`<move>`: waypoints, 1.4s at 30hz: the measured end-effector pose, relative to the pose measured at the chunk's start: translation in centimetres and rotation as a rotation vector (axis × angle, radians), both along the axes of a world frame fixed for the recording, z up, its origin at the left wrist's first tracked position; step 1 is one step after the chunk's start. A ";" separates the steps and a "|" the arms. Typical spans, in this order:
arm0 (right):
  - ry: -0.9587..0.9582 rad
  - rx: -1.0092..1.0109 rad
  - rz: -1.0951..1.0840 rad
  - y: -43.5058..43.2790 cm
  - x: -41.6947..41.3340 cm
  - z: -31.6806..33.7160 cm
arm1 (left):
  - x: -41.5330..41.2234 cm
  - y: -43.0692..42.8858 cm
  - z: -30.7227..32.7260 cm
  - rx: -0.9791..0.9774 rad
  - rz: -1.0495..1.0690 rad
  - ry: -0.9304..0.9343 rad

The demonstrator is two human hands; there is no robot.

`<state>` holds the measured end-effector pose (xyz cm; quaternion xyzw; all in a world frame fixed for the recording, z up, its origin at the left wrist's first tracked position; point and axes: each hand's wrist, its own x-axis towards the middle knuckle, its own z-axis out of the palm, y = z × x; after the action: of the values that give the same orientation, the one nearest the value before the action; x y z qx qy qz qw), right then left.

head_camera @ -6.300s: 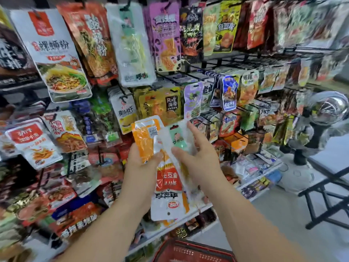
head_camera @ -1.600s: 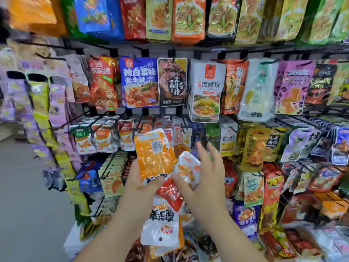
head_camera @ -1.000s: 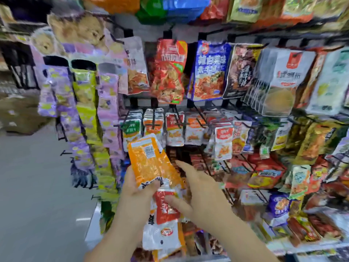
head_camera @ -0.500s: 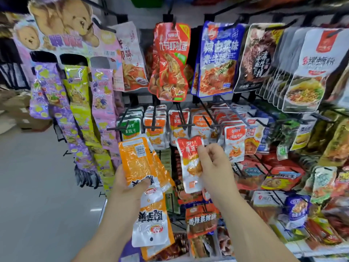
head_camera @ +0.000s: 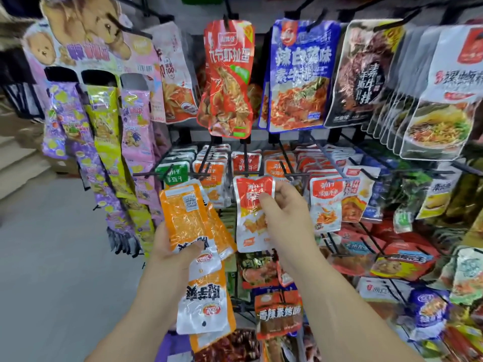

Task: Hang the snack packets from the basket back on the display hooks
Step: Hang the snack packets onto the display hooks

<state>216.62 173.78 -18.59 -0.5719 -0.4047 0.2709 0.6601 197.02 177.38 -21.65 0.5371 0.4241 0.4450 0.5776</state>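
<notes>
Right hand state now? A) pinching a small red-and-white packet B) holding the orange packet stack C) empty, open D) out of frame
A: the right hand pinches the red-and-white packet near its top; the orange packet stack is in the left hand.

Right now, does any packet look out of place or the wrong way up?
Yes. The bundle of orange packets in the left hand hangs upside down: its print is inverted and a hanging hole shows at the lower end. The red and white packet pinched by the right hand is upright.

glossy plastic snack packets (head_camera: pixel 253 212), black metal display hooks (head_camera: pixel 244 159)
</notes>
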 end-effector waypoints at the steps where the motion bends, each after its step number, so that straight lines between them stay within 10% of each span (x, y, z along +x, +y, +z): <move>1: -0.003 0.008 0.004 0.3 -0.1 0.1 | -0.1 0.4 -0.3 -0.002 0.011 -0.004; 42: -0.144 -0.007 -0.246 1.5 -2.1 -1.1 | 0.6 2.6 -0.3 0.037 -0.005 -0.020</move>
<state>214.49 175.26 -19.68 -0.6375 -0.3768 0.1477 0.6556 197.60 179.93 -21.93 0.5442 0.4086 0.4566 0.5731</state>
